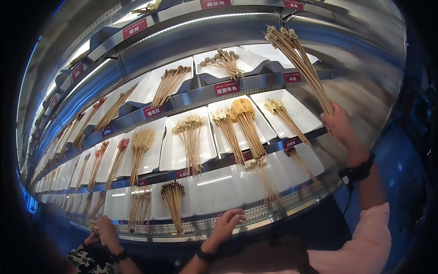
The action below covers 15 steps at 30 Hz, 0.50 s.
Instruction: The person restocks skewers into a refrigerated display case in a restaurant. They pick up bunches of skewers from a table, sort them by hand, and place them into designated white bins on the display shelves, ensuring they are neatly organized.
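My right hand [337, 123] grips the lower ends of a bundle of bamboo skewers [304, 65]. Pale pieces of food sit at the skewers' tips, which point up and left in front of a white tray [261, 51] on the upper shelf. My left hand [227, 224] holds nothing; its fingers are apart, by the metal front edge of the display cabinet [256, 219]. Above it stands a white bottom-row tray [215, 191]. To its left, skewers with dark pieces [172, 202] lean out over the slotted edge.
Sloping white trays hold skewers with yellow sheets [244, 116], pale pieces [188, 133] and round balls [222, 60]. Red labels with writing [227, 88] line the metal shelf fronts. At lower left, a co-worker's hands [106, 231] hold some skewers, near a patterned sleeve [92, 262].
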Available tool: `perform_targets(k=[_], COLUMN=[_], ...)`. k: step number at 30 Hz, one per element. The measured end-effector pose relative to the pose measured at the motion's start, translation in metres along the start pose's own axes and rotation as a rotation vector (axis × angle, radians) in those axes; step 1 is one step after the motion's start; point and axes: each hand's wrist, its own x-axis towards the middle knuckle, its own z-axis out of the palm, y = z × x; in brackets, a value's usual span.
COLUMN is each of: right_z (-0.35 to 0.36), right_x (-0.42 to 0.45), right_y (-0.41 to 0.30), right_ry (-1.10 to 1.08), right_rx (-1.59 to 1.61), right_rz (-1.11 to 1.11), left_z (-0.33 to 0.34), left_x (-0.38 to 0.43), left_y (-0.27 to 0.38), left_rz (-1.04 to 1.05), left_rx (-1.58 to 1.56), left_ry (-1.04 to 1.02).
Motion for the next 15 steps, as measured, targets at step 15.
perform_targets(k=[15], right_z=[0.036], right_x=[0.27], right_y=[-0.049], right_ry=[-0.146], right_rx=[-0.819], right_rz=[-0.077], left_z=[-0.014], left_x=[0.002], left_y=[-0.077], left_rz=[-0.055], left_rx=[-0.091], left_ry=[0.475])
